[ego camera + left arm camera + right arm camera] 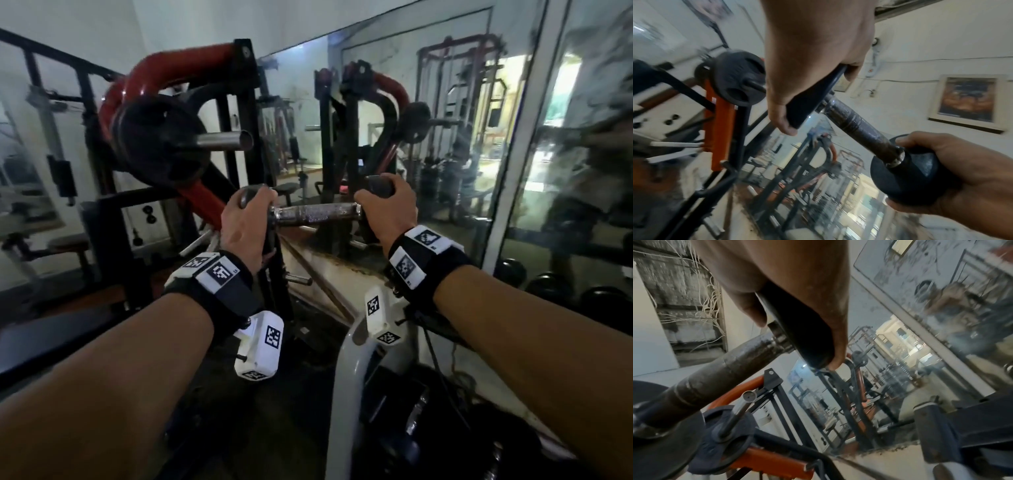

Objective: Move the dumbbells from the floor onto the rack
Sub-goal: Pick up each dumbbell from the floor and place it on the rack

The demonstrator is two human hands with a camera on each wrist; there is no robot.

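We hold one dumbbell (317, 213) level in the air at chest height, crosswise in front of us, its worn metal handle bare between our two hands. Our left hand (245, 224) sits at the 9 o'clock end, fingers curled over the top of the dark end weight and thumb under it, back of the hand turned up toward us. Our right hand (388, 210) takes the 3 o'clock end the same way; the left wrist view shows this grip wrapped round the round black head (906, 172), fingertips on its far rim and thumb along the near side. So both grips are closed round the dumbbell's heads, not its handle. Both forearms reach forward and slightly upward, wrists nearly straight, each wearing a black band with white tagged blocks.

Beyond the dumbbell at 11 o'clock stands a red and black plate-loaded machine (191, 192) with a dark weight plate (161, 140) on a steel peg. A wall mirror (428, 130) fills 12 to 2 o'clock. At 5 o'clock, below our right forearm, a white rack frame (346, 383) curves up, with other dark dumbbells (404, 421) lying low beside it. More round black heads (548, 284) sit at 3 o'clock near the mirror's foot.
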